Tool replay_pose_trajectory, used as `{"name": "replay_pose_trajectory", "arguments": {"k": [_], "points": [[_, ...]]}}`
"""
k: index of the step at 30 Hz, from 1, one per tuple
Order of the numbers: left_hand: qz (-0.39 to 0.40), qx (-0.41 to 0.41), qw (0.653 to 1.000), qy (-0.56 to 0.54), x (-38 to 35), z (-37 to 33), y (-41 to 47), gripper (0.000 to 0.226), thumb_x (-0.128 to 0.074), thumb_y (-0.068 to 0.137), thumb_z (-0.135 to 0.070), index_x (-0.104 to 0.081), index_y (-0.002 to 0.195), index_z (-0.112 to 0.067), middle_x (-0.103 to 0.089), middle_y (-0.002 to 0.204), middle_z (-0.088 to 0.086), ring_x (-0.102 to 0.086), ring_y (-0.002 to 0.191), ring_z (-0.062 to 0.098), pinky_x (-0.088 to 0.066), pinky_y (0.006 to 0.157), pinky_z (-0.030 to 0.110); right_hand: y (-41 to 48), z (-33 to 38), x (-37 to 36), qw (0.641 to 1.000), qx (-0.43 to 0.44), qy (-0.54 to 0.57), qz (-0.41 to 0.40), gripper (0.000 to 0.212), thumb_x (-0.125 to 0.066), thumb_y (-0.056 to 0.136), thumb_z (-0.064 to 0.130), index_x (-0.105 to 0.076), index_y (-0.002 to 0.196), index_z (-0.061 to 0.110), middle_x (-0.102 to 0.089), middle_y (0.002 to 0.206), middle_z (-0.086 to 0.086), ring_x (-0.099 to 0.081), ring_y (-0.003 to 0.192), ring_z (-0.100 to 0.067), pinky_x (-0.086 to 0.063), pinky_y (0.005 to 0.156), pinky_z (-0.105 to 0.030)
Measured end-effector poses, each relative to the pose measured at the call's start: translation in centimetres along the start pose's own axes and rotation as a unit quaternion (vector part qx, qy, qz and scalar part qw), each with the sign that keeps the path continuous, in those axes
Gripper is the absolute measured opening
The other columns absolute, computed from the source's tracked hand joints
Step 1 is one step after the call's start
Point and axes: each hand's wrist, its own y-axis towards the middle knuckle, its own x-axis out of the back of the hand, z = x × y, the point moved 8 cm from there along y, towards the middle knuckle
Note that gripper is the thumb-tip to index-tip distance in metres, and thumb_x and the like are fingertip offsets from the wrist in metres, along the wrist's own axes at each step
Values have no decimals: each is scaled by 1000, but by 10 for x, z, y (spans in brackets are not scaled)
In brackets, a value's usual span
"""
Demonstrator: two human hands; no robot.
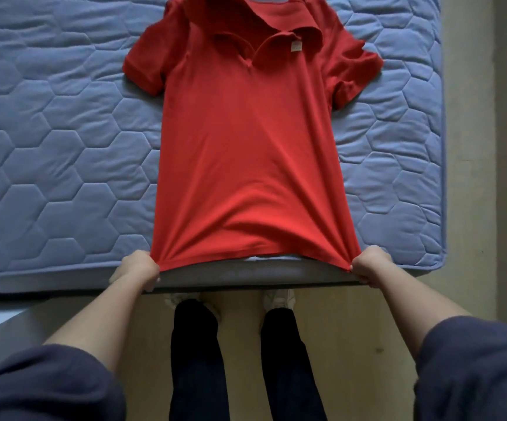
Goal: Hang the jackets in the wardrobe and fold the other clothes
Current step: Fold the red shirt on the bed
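A red polo shirt [252, 153] lies spread flat on the blue quilted mattress [63, 165], collar at the far end, both short sleeves out to the sides. Its hem reaches the mattress's near edge. My left hand [138, 270] grips the hem's left corner, and my right hand [369, 265] grips the right corner. The cloth is pulled taut between them, with creases fanning out from each fist.
The mattress's near edge [246, 276] runs across the view just past my hands. Its right edge [440, 147] borders a strip of light wooden floor [471, 177]. My legs and shoes [278, 299] stand on the floor below.
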Motion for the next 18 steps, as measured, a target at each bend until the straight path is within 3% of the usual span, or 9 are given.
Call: {"name": "replay_pose_trajectory", "arguments": {"k": [3,6,11,13,15,18], "points": [[-4,9,1000,16,11,0,1,34,-65,79,-5,-64,113,-9,-66,111,16,-65,101,29,-54,87,39,-2,5,21,1000,-16,-27,2,5,-58,74,10,-57,78,9,-62,86,-15,-62,78,-27,-50,71,-30],[-23,34,998,37,23,3,7,35,-61,85,-5,-63,120,-10,-61,124,14,-58,114,30,-48,93,39,-2,3,35,999,-38,-39,-4,20,-56,74,9,-63,92,10,-69,102,-16,-67,94,-28,-54,85,-35],[-20,30,997,75,23,3,15,31,-54,88,-11,-63,118,-10,-61,124,12,-59,113,29,-48,92,37,-5,5,30,997,-50,-60,24,28,-59,76,12,-66,103,7,-67,109,-16,-66,99,-28,-51,84,-35],[7,5,998,70,21,-4,16,31,-53,87,-20,-61,117,-12,-63,122,12,-61,110,29,-49,94,38,-7,15,26,998,-44,-38,25,38,-59,79,16,-60,115,5,-63,118,-18,-62,106,-31,-49,93,-38],[15,-16,997,70,32,-15,18,33,-49,84,-23,-63,111,-9,-65,117,15,-64,105,30,-51,93,40,-12,35,33,1000,-25,-3,-5,49,-56,83,25,-46,128,8,-54,130,-19,-53,119,-35,-41,103,-45],[-9,-35,997,66,68,-35,26,31,-47,82,-24,-62,104,-9,-66,113,15,-65,103,30,-52,92,41,-26,87,64,991,51,48,-115,58,-55,84,27,-37,138,15,-42,141,-14,-42,130,-35,-32,106,-48]]}}
